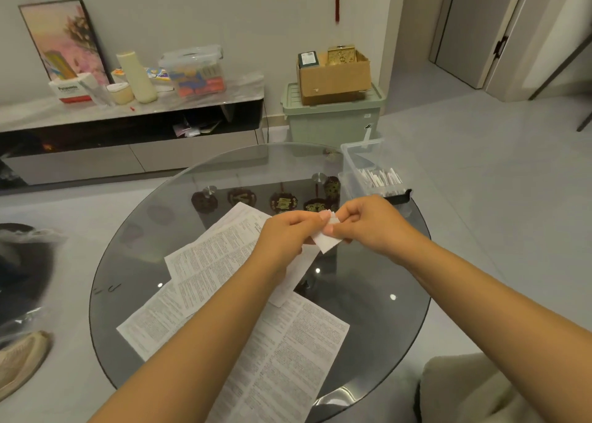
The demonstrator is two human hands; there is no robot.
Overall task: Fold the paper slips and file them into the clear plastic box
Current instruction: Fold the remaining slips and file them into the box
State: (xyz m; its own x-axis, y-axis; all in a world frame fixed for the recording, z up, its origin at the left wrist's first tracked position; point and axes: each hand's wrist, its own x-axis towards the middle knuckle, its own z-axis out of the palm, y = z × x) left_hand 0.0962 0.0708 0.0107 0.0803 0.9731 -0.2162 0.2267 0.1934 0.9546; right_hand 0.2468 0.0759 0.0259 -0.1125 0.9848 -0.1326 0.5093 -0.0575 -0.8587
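Note:
My left hand (288, 233) and my right hand (368, 221) meet above the middle of the round glass table (134, 262). Both pinch one small white paper slip (328, 241), partly folded, with a longer part hanging down below my left hand. Several printed paper sheets (205, 262) lie unfolded on the glass under my forearms. The clear plastic box (352, 166) stands open at the table's far right edge, just beyond my right hand, with several folded white slips (381, 177) standing in a row inside it.
Dark red ornaments (282, 203) lie under the glass. Behind the table stand a green storage bin (330, 118) with a cardboard box (333, 77) on it and a low cabinet (128, 141) with clutter. A shoe (19, 358) lies on the floor at left.

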